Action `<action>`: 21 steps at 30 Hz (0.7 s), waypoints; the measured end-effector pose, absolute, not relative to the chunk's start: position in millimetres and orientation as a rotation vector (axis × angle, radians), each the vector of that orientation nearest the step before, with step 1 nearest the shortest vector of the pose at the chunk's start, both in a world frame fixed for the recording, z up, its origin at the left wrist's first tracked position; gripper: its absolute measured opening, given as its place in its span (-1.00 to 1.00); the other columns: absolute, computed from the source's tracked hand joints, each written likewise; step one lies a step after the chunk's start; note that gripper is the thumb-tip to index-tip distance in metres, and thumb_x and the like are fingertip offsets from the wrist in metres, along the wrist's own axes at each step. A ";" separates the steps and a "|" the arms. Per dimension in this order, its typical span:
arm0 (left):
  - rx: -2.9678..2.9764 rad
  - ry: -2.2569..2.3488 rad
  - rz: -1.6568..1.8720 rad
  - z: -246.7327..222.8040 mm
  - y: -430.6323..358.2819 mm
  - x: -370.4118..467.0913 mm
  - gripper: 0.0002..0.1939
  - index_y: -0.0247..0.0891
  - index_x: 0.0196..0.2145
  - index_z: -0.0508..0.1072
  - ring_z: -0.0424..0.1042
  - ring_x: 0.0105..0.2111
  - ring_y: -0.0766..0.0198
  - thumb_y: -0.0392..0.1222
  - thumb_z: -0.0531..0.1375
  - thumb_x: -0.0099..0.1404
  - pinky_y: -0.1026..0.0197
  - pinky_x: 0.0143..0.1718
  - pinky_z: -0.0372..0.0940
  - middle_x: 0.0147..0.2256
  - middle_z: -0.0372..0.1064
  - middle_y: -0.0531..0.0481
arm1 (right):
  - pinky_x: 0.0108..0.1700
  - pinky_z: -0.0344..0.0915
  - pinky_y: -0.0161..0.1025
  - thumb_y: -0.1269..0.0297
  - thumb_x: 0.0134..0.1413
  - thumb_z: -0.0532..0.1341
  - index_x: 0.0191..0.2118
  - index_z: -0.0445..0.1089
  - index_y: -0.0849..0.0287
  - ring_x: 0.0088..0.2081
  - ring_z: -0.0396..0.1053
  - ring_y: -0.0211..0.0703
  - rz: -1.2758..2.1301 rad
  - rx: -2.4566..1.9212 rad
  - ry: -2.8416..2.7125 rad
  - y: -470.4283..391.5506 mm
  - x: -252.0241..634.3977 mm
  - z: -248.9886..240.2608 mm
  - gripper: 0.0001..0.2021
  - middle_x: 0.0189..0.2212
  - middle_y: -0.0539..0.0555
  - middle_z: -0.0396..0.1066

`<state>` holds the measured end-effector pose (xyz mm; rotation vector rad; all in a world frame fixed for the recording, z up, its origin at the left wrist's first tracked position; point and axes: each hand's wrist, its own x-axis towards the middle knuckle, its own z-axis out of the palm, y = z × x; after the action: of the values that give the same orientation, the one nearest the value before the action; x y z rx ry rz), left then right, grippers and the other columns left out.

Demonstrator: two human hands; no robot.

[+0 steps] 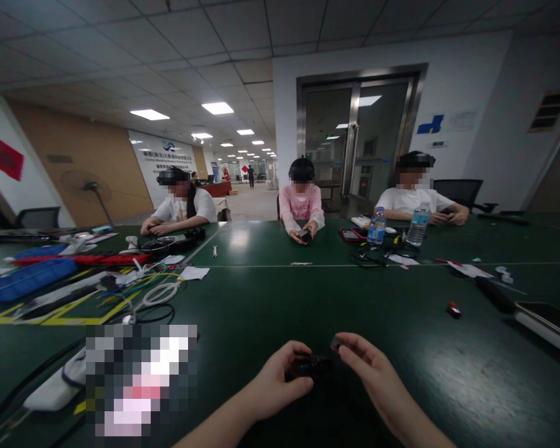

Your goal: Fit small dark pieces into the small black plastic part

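Observation:
Low over the near part of the green table (261,298), my left hand (282,379) is closed around a small black device (315,367), whose kind I cannot make out. To its right, my right hand (366,361) pinches a small dark piece (335,343) between thumb and fingertips. The small piece is just above and right of the black device, apart from it. My palm and fingers hide the left end of the device.
Cables (161,295), a blue tray (28,280) and a white power strip (58,379) lie at left. A small red and black object (453,310) sits at right. Water bottles (418,226) stand farther back. Three people sit across the table, the middle one in a pink top (301,202).

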<state>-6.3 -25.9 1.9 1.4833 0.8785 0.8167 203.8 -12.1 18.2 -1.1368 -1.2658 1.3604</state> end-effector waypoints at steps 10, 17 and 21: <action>1.473 0.864 0.814 -0.6 -24.9 -5.3 -0.61 -0.22 -0.09 0.22 0.33 -0.27 0.27 -0.34 0.21 0.12 0.22 -0.26 0.18 -0.21 0.31 -0.01 | -0.17 0.36 -0.15 0.16 -0.24 0.37 -0.24 0.44 0.12 -0.21 0.42 -0.06 1.451 -1.014 -0.753 -0.7 217.1 13.7 -0.66 -0.28 0.05 0.48; 1.443 0.909 0.786 7.3 -27.5 -4.6 -0.59 -0.22 -0.10 0.22 0.33 -0.27 0.26 -0.35 0.22 0.10 0.22 -0.28 0.18 -0.20 0.30 -0.02 | -0.22 0.37 -0.14 0.09 -0.09 0.27 -0.28 0.41 0.03 -0.27 0.42 -0.09 1.423 -1.026 -0.689 7.9 226.6 7.3 -0.77 -0.32 -0.03 0.47; 1.451 0.891 0.778 7.4 -27.4 -6.5 -0.61 -0.22 -0.08 0.22 0.34 -0.25 0.24 -0.36 0.19 0.14 0.19 -0.25 0.19 -0.18 0.30 -0.04 | -0.26 0.38 -0.19 0.17 -0.08 0.27 -0.29 0.42 0.03 -0.30 0.41 -0.15 1.456 -0.968 -0.601 11.3 231.1 6.2 -0.82 -0.33 -0.04 0.46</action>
<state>-6.5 -27.4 7.4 1.4510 0.8914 0.7785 231.1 11.3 6.2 -0.9682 -0.6008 1.4562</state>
